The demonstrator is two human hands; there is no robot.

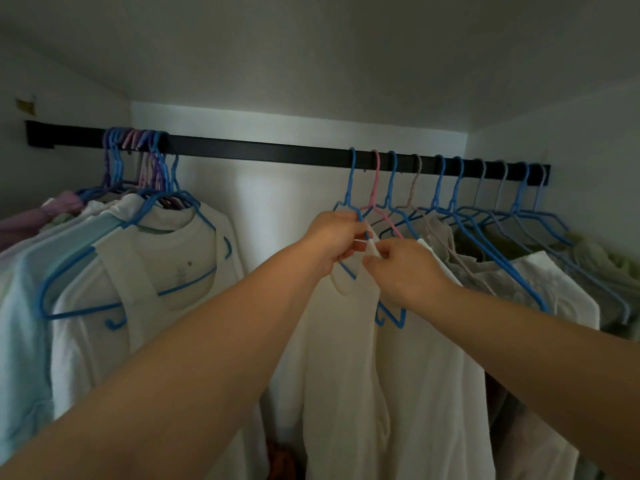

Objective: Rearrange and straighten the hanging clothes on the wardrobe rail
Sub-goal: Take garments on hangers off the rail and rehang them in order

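**Stuff in the closet that isn't clothes**

Not much, honestly. There's a pale back wall (277,188) with a brighter patch of light on it, a grey ceiling (311,46) sloping overhead, and side walls left and right. High on the left wall (62,168) sits a small yellowish tag (25,105), too blurry to read. Down low there's something brownish (282,460), can't tell what.

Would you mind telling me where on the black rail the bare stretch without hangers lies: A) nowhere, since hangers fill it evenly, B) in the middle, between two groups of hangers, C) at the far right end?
B: the black rail is bare between the bunched hangers on the left and the spread hangers on the right.
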